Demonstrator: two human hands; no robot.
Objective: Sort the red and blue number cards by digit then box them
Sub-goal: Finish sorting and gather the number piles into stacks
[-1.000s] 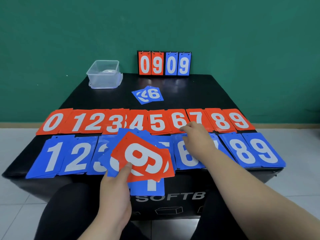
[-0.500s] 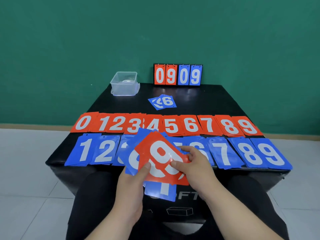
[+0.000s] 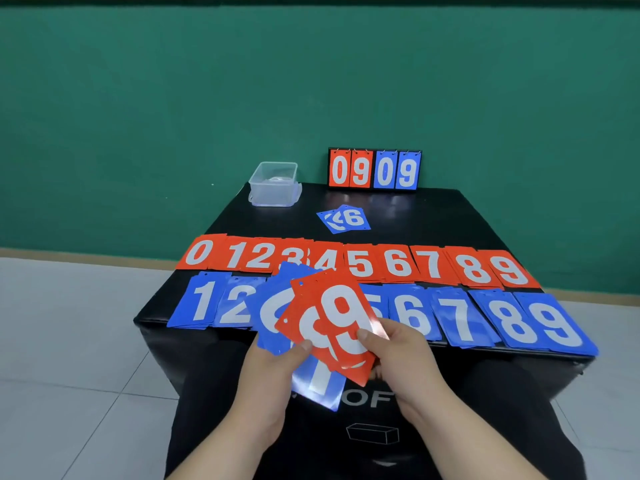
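A clear box (image 3: 274,184) sat at the far left of the black table (image 3: 433,216). Beside it, at the back edge, stood a little scoreboard (image 3: 374,169) that read 0909, two red and two blue. A few loose blue cards (image 3: 344,219) lay in front of it, with a 6 on top. Nearer, a red row (image 3: 360,263) went from 0 to 9, and a blue row (image 3: 460,318) lay just below it.

A bunch of cards (image 3: 265,306) was held up over the near edge. It hid some piles in the blue row and part of the red 3 and 4. The left hand (image 3: 273,379) gripped the bunch from below, thumb on the front. The right hand (image 3: 401,355) pinched the top red 9 card (image 3: 341,320).

The table top was shiny. Behind it was a green wall (image 3: 207,98), and pale floor tiles (image 3: 62,341) lay all around.
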